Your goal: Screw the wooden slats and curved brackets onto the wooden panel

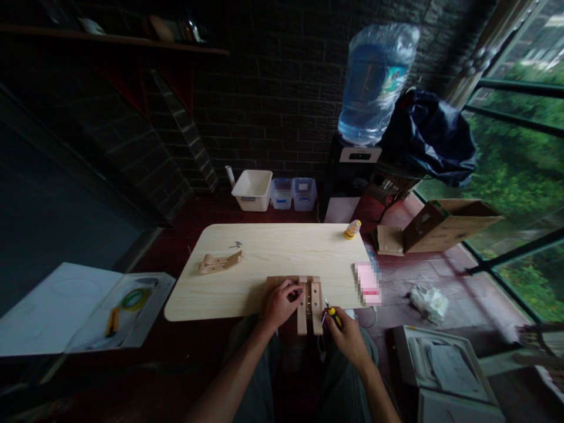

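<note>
At the table's front edge lies a wooden assembly: a flat board [274, 283] with two narrow wooden bars [316, 308] across it, their ends sticking out toward me. Small dark holes or screw heads show on the bars. My left hand [279, 304] is closed over the left bar, pinching something small and dark that I cannot make out. To the right of the bars, my right hand [346, 335] grips a yellow-and-black screwdriver [335, 318], its metal shaft pointing up and left, apart from the wood.
On the pale wooden table [282, 247] are another wooden piece [220, 262], small metal parts [237, 244], a yellow-capped bottle [352, 230] and a pink item [367, 279]. An opened white case [145, 305] stands left; a cardboard box [445, 223] and water dispenser [348, 176] stand right.
</note>
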A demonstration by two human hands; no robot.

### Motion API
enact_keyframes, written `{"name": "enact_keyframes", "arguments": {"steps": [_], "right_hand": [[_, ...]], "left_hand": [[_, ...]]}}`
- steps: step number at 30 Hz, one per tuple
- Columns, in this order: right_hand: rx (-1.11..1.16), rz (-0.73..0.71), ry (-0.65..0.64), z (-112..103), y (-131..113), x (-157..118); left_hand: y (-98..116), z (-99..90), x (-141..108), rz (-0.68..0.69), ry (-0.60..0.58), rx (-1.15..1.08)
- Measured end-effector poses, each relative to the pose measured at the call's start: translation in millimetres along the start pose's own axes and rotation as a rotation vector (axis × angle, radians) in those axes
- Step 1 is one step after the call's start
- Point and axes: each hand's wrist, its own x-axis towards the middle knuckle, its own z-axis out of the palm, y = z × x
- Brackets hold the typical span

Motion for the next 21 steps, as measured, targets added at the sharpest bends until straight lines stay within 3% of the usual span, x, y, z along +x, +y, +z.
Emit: {"name": "enact_keyframes", "arguments": {"steps": [10, 16, 21], "right_hand": [[0.080, 0.019, -0.061, -1.8, -6.2, 1.2], [0.050, 0.003, -0.029, -2.9, -5.1, 6.6], [0.044, -0.068, -0.020, -12.5, -23.5, 25.1]], "left_hand": [[-3.9, 2.7, -0.1, 0.017, 0.030, 0.022], [-4.8, 3.6, -0.7, 0.012, 0.026, 0.027], [-9.0, 5.3, -1.7, 0.011, 0.045, 0.033]]}}
